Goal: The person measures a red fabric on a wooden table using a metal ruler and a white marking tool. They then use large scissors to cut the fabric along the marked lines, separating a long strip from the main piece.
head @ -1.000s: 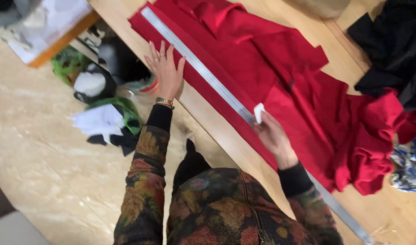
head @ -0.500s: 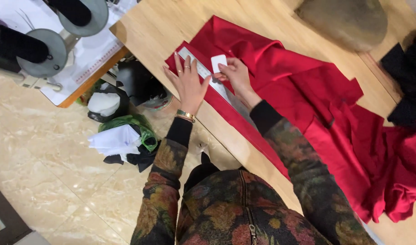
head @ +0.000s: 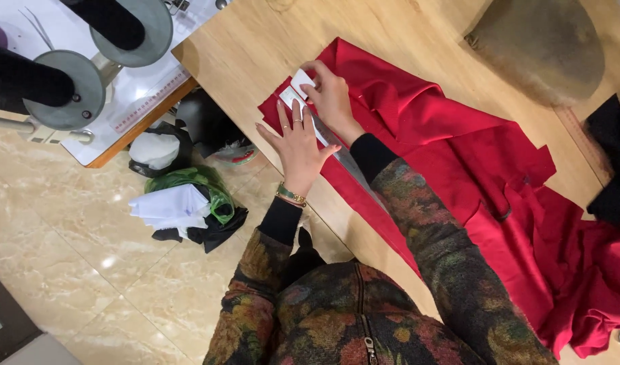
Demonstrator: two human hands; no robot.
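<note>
Two hands meet at the red cloth's point(head: 458, 155) 10 o'clock corner: left hand point(head: 298, 143) spread flat on the ruler point(head: 347, 162), which runs toward 4 o'clock; right hand point(head: 331, 96) pinching white chalk point(head: 300, 79)

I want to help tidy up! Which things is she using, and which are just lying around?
In use:
red cloth
metal ruler under left hand
white chalk in right hand

Lying about:
grey cushion
black cloth
floor scraps
</note>
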